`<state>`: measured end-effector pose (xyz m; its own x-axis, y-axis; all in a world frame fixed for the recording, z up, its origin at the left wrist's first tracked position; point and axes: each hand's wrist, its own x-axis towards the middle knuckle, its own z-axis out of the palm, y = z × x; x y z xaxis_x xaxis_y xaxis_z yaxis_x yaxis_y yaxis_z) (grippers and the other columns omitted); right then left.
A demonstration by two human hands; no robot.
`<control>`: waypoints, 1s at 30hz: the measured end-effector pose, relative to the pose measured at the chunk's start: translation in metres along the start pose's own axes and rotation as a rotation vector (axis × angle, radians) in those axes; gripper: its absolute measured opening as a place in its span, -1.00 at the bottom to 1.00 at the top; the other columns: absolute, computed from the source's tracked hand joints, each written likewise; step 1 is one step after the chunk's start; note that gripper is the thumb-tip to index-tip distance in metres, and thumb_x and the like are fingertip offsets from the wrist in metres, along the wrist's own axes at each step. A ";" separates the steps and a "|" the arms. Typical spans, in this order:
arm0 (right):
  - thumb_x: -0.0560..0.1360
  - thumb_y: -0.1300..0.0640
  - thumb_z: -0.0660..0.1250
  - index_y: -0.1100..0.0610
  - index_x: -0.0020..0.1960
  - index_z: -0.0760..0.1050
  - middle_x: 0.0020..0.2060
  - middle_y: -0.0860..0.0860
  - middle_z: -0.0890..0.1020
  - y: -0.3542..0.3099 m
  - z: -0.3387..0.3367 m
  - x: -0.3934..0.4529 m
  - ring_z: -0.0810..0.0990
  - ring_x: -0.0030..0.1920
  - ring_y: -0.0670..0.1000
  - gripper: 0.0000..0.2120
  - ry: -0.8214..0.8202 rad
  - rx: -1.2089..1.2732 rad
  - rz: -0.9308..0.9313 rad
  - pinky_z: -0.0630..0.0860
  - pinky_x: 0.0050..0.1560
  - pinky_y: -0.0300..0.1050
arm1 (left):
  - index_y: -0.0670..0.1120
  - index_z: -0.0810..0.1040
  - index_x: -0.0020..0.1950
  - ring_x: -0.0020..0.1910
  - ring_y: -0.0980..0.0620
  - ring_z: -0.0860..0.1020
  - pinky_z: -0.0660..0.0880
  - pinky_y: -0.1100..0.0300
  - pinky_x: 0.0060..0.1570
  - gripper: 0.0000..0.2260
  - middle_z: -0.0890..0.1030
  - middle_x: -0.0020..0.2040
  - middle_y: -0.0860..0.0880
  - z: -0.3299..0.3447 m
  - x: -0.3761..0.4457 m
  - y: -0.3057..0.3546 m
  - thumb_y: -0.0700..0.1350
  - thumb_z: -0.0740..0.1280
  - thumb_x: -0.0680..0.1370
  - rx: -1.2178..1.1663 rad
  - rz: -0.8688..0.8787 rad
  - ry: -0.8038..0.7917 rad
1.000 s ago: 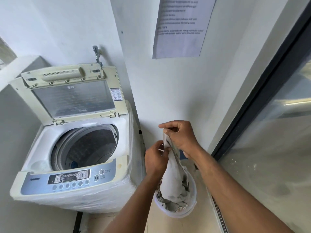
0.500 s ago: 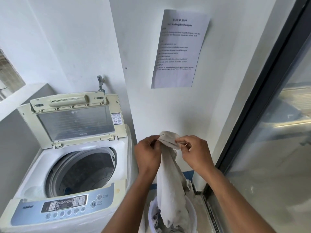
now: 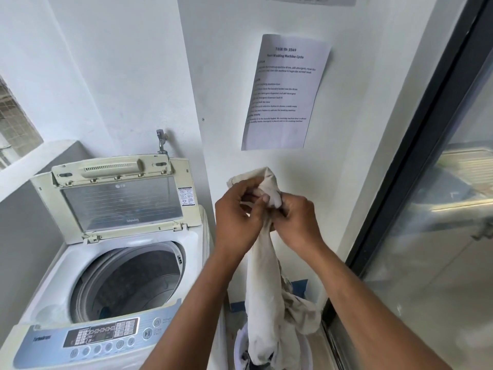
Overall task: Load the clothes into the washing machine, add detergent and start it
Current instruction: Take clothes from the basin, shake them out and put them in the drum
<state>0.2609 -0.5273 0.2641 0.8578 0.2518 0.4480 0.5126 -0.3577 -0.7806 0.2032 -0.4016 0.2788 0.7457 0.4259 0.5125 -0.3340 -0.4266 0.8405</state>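
Hands are meeting at centre frame: the left hand (image 3: 237, 220) and the right hand (image 3: 300, 220) are both gripping the bunched top of a pale cloth (image 3: 264, 284), fingers curled round it. Its lower length is hanging down into the laundry basket (image 3: 238, 348) at bottom centre. At lower left, the washing machine (image 3: 106, 276) is standing with its lid (image 3: 120, 198) raised and its drum (image 3: 128, 284) showing.

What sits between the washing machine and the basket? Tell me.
In the head view, only the left forearm crosses the gap between the washing machine and the basket; behind it, bare wall.
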 end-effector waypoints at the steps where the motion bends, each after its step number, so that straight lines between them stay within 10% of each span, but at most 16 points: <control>1: 0.52 0.18 0.44 0.07 -0.26 0.59 -0.41 -0.03 0.67 -0.003 -0.003 0.005 0.69 -0.35 0.05 -0.82 0.005 0.029 -0.008 0.61 -0.35 0.09 | -0.02 0.61 0.34 -0.04 0.08 0.67 0.58 0.25 -0.15 -0.62 0.70 0.06 0.05 -0.003 -0.005 -0.006 -0.22 0.51 0.54 0.010 0.012 -0.004; 6: 0.51 -0.05 0.46 0.15 -0.20 0.57 -0.33 0.20 0.69 -0.035 -0.015 0.031 0.74 -0.31 0.21 -0.71 0.026 0.258 0.037 0.68 -0.30 0.26 | 0.11 0.22 0.64 0.17 0.16 0.62 0.62 0.26 -0.06 -0.10 0.53 0.36 0.14 -0.012 -0.029 -0.031 0.08 0.63 0.41 0.078 -0.145 -0.117; 10: 0.53 0.29 0.43 -0.02 -0.16 0.63 -0.19 0.26 0.71 -0.071 -0.026 0.041 0.75 -0.12 0.29 -0.78 -0.009 0.411 -0.022 0.69 -0.21 0.33 | 0.24 0.51 0.21 0.03 0.34 0.61 0.50 0.44 -0.07 -0.60 0.66 0.05 0.29 -0.006 -0.031 -0.029 -0.03 0.58 0.48 0.211 -0.245 -0.210; 13: 0.40 0.29 0.45 0.03 -0.05 0.71 -0.14 0.23 0.71 -0.078 -0.035 0.044 0.75 0.00 0.22 -0.78 0.025 0.465 -0.116 0.69 -0.14 0.34 | 0.08 0.44 -0.28 -0.32 0.01 0.53 0.33 0.36 -0.38 -0.70 0.56 -0.36 0.10 -0.008 -0.025 -0.023 -0.21 0.46 0.52 0.319 -0.283 -0.093; 16: 0.37 0.24 0.47 0.06 0.11 0.75 -0.01 0.05 0.71 -0.059 -0.049 0.045 0.71 0.06 0.02 -0.67 0.195 0.233 -0.242 0.69 0.00 0.18 | -0.13 0.50 -0.29 -0.40 -0.03 0.36 0.23 0.26 -0.44 -0.90 0.46 -0.45 -0.05 -0.020 -0.016 -0.007 -0.30 0.31 0.39 0.336 -0.241 -0.020; 20: 0.36 0.36 0.43 0.04 0.21 0.70 0.11 0.02 0.62 -0.022 -0.063 0.028 0.66 0.07 0.03 -0.54 0.238 -0.193 -0.242 0.63 0.05 0.04 | -0.06 0.71 -0.10 -0.32 0.07 0.59 0.47 0.18 -0.31 -0.65 0.67 -0.33 0.04 -0.032 -0.002 0.024 -0.22 0.20 0.27 0.242 -0.092 0.050; 24: 0.42 0.23 0.49 0.04 0.57 0.35 0.33 0.06 0.50 -0.013 -0.051 0.004 0.53 0.27 0.17 -0.25 0.016 -0.496 -0.100 0.57 0.09 0.05 | 0.04 0.76 0.02 -0.24 0.20 0.68 0.61 0.21 -0.23 -0.61 0.73 -0.22 0.14 -0.034 0.017 0.061 -0.19 0.29 0.29 0.155 -0.014 0.101; 30: 0.34 0.03 0.43 -0.27 0.66 -0.22 0.39 0.01 0.47 -0.060 -0.044 -0.018 0.56 0.28 0.08 0.12 -0.371 -0.055 -0.192 0.61 0.20 0.08 | 0.07 0.73 -0.03 -0.32 0.17 0.67 0.63 0.12 -0.23 -0.89 0.70 -0.28 0.11 -0.027 0.043 0.098 0.06 0.48 0.50 0.159 -0.003 0.168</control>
<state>0.2159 -0.5501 0.3223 0.6806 0.6216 0.3878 0.6715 -0.3175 -0.6696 0.1866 -0.4033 0.3876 0.6353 0.5486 0.5435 -0.2268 -0.5402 0.8104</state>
